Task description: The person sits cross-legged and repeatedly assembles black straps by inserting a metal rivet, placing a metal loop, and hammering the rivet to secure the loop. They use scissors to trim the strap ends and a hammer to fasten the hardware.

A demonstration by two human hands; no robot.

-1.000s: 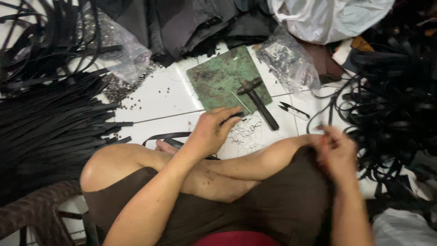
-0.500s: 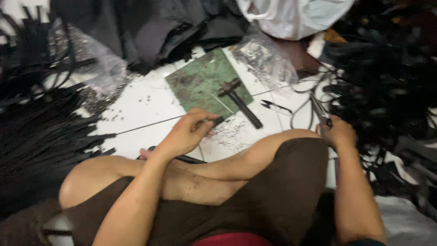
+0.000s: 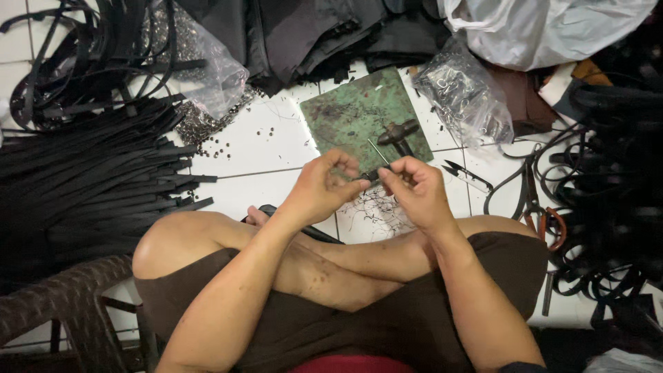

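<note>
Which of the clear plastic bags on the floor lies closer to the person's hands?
The clear bag on the right, beside the green mat, just above the right hand. The other clear bag lies far left by the black straps.

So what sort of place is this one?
Likely a small home workshop for strap or leather work, on a tiled floor: piles of black straps, a hammer on a green mat, bags of rivets.

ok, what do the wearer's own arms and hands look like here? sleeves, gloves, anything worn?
Both arms are bare from as far up as the head view shows down to the fingertips: no sleeves, no gloves. The left hand and right hand show no rings, watch or bracelet that I can make out. Nails look short and unpainted. Small dark specks dot the shin below the forearms. Brown shorts cover the thighs.
</note>
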